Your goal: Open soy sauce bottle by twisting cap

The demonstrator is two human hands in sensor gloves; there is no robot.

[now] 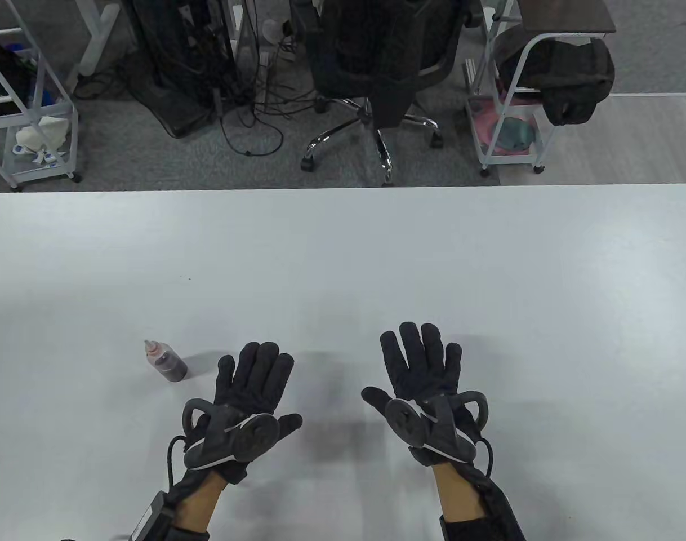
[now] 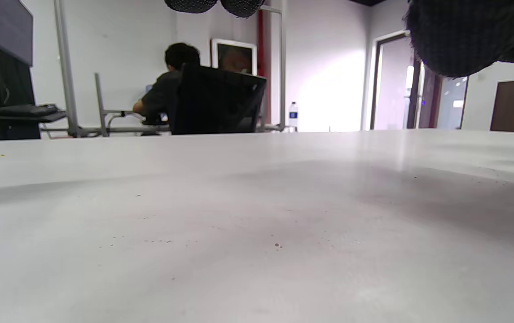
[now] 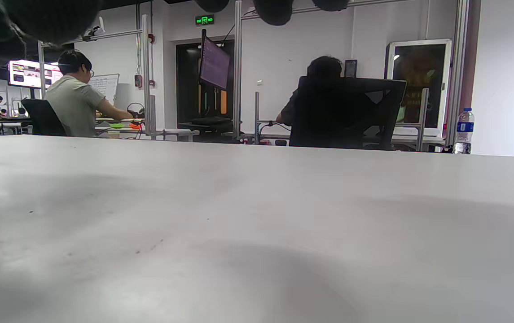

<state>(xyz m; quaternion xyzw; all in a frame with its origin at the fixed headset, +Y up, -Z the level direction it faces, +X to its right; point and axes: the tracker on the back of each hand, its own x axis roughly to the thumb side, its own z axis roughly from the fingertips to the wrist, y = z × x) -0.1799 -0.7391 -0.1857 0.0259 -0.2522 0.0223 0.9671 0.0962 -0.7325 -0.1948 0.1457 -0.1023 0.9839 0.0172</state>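
Note:
A small soy sauce bottle [image 1: 166,362] with dark liquid and a clear pointed cap stands upright on the white table [image 1: 343,253], just left of my left hand. My left hand [image 1: 253,375] is spread open, palm down, fingers straight, holding nothing; it is a short way right of the bottle and does not touch it. My right hand [image 1: 422,360] is also spread open and empty, farther right. In the left wrist view only dark fingertips [image 2: 459,36] show at the top edge; in the right wrist view fingertips [image 3: 274,9] show at the top. The bottle is not in either wrist view.
Beyond the table's far edge stand a black office chair [image 1: 388,62], white carts [image 1: 517,96] and cables on the floor. The wrist views show people seated at desks far off and a water bottle [image 3: 463,130].

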